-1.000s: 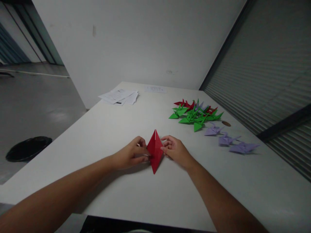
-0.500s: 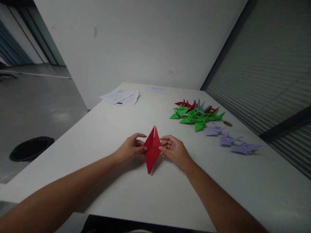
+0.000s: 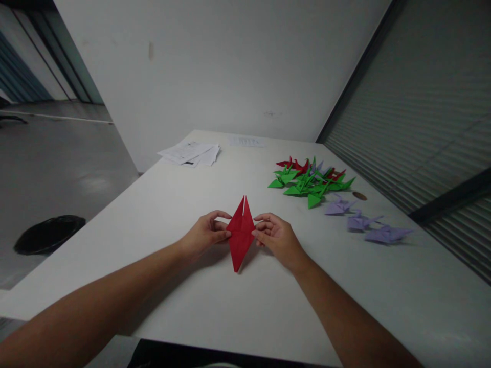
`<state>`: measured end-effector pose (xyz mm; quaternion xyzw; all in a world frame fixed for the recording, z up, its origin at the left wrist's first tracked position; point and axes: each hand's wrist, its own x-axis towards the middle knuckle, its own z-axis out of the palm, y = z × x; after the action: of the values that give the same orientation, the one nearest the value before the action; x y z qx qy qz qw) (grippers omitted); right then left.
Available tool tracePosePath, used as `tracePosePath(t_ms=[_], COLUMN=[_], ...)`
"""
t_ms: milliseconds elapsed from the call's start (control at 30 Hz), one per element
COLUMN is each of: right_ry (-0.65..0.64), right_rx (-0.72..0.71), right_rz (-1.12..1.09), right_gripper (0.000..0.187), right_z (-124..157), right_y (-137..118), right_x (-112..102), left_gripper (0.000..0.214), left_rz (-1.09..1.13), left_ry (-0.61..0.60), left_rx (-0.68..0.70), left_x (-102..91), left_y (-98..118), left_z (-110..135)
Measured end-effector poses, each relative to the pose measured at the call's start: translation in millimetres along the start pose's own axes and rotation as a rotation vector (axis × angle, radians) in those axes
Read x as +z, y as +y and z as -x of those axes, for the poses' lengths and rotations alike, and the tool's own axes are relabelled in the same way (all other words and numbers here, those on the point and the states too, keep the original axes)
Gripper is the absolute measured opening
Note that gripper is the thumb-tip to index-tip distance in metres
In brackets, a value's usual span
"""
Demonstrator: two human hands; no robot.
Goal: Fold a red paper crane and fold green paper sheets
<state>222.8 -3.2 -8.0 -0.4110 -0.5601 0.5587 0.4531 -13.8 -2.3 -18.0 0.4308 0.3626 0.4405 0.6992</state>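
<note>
In the head view, a red folded paper (image 3: 240, 234) sits at the middle of the white table (image 3: 215, 317), held between both hands. It is a narrow diamond shape. Its long axis runs away from the person, leaning a little to the right at the far end. The near end comes to one sharp point aimed back at the person, and the far end splits into two slim tips that point toward the wall. The near point seems to rest on the table, though the shadow under it makes that hard to tell.

The left hand (image 3: 205, 236) pinches the paper's left corner between thumb and fingers. The right hand (image 3: 274, 236) grips the right corner the same way, fingers curled in. Both forearms reach in from the near edge.

Farther off to the right lies a heap of green and red paper cranes (image 3: 307, 181), with three purple cranes (image 3: 358, 221) in a row just beside it. White sheets (image 3: 190, 152) lie at the far left corner, and a black bin (image 3: 48, 234) stands on the floor
</note>
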Motion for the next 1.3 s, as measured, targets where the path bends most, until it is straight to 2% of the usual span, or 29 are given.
tracePosePath(t_ms=[700,1300], right_ry=[0.002,-0.056], right_rx=[-0.029,0.005], right_rz=[-0.027,-0.082], right_gripper=[0.041,0.039], right_z=[-1.8,-0.1], right_y=[5.7,2.2], right_x=[-2.5,-0.4], left_gripper=[0.057,0.053], left_rz=[0.012,0.014], left_ry=[-0.026,-0.039], left_rx=[0.009,0.01], left_x=[1.3,2.3], left_y=[2.1,2.4], left_z=[1.4,2.9])
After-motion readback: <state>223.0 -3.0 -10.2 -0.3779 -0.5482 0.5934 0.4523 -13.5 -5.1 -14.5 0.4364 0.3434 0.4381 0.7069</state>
